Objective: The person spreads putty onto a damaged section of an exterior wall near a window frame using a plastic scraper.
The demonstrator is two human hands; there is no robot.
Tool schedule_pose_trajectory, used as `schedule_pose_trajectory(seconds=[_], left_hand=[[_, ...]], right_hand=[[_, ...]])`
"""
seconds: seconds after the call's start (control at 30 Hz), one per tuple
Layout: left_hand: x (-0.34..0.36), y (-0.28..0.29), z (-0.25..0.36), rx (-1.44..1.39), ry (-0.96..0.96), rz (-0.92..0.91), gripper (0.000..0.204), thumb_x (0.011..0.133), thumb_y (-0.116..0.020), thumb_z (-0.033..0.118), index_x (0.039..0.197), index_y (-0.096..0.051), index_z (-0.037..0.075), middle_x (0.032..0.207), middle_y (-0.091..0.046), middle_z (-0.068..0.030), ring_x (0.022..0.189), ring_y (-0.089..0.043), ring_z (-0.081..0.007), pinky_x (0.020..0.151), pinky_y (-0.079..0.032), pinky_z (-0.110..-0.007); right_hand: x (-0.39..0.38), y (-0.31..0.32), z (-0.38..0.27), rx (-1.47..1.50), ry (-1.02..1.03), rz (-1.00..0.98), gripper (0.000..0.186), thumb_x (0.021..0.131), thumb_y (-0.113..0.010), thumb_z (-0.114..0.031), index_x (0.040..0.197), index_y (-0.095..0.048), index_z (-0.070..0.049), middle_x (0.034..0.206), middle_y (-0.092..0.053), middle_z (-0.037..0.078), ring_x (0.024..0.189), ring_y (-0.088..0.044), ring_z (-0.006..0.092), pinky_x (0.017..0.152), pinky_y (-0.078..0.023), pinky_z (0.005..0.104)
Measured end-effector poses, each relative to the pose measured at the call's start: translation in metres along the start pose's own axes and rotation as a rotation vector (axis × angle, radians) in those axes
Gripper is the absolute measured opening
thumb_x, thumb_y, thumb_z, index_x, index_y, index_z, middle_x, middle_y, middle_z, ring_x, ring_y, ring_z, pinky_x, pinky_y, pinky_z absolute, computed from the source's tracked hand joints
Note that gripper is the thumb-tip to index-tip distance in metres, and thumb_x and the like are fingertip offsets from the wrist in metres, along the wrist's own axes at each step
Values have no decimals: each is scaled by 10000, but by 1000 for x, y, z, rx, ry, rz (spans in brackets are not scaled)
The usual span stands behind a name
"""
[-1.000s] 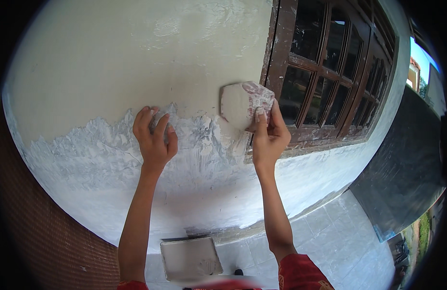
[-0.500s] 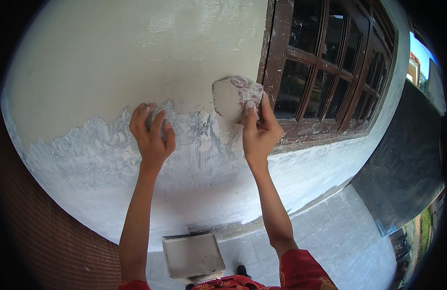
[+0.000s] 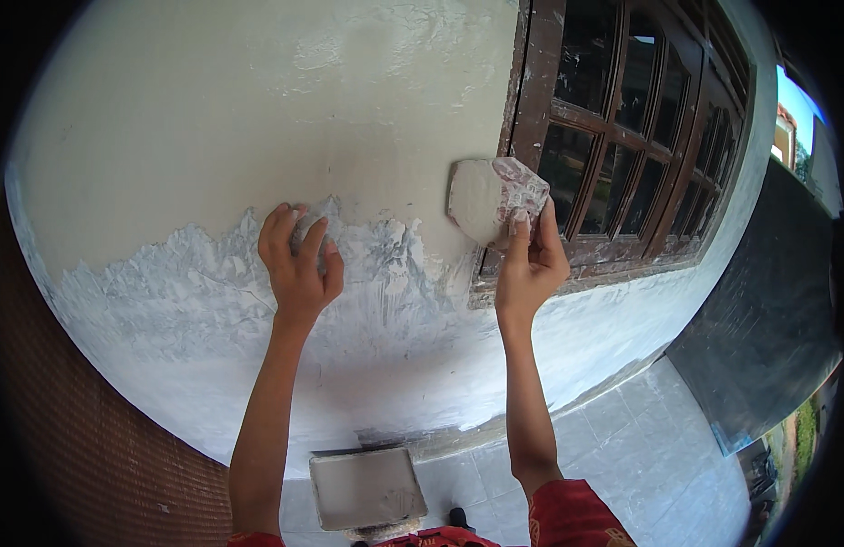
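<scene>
In my right hand [image 3: 531, 269] is a flat, angular piece [image 3: 476, 202] smeared with cream putty, its right part printed reddish and white. My thumb lies on its front while the fingers go behind it. It overlaps the lower left corner of the brown window frame; whether it touches the wall cannot be made out. My left hand [image 3: 299, 269] is against the wall [image 3: 385, 128], its fingers apart and curved, at the ragged border between cream coating and rough grey-white plaster. A grey patch shows between those fingers, and I see nothing clearly held.
A brown wooden window [image 3: 613, 137] with several panes fills the upper right. Below, a shallow rectangular tray [image 3: 367, 488] of greyish material stands near the wall's foot on grey floor tiles [image 3: 622, 428]. Brown woven matting [image 3: 93, 410] is at left, a dark sheet [image 3: 759, 310] at right.
My right hand has carried the putty-smeared piece to the right, over the window frame's edge. My left hand stays at nearly the same spot on the wall; the view has shifted slightly.
</scene>
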State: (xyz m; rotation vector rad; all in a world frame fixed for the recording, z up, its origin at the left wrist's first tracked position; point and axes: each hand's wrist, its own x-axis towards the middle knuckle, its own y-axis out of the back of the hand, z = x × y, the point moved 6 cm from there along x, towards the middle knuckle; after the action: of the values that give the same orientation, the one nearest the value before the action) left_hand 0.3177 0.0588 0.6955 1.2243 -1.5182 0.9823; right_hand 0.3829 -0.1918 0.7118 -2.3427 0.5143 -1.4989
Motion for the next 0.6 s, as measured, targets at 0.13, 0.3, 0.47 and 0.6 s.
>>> schedule_pose_trajectory(seconds=[0.13, 0.3, 0.47, 0.6], left_hand=[[-2, 0, -3, -66, 16, 55, 310, 837, -516, 53, 1144, -489, 21, 1276, -335, -190, 1204, -331, -356, 942, -370, -449], [-4, 1, -4, 4, -6, 35, 302, 849, -511, 73, 1147, -489, 27, 1272, -337, -188, 1207, -330, -355, 936, -382, -448], [-1, -1, -4, 0, 9, 9, 312, 842, -511, 70, 1151, -487, 34, 1273, -342, -181, 1209, -326, -352, 939, -381, -444], [-3, 0, -6, -54, 31, 42, 318, 834, -516, 67, 1149, -487, 32, 1269, -351, -178, 1210, -323, -353, 937, -383, -441]], right_hand=[[-21, -27, -9, -150, 60, -229, 355, 859, -582, 12, 1206, -537, 74, 1020, -655, 169, 854, -629, 152, 707, -513, 233], [3, 23, 17, -129, 14, 54, 371, 879, -568, -16, 1233, -508, 80, 1059, -639, 173, 885, -625, 164, 741, -512, 255], [-10, 33, 20, -61, -59, -79, 378, 878, -578, -23, 1230, -503, 91, 1082, -630, 183, 942, -604, 168, 831, -485, 286], [-26, 23, 28, -164, -54, -170, 378, 862, -597, -14, 1214, -516, 100, 1096, -623, 199, 974, -590, 168, 845, -464, 267]])
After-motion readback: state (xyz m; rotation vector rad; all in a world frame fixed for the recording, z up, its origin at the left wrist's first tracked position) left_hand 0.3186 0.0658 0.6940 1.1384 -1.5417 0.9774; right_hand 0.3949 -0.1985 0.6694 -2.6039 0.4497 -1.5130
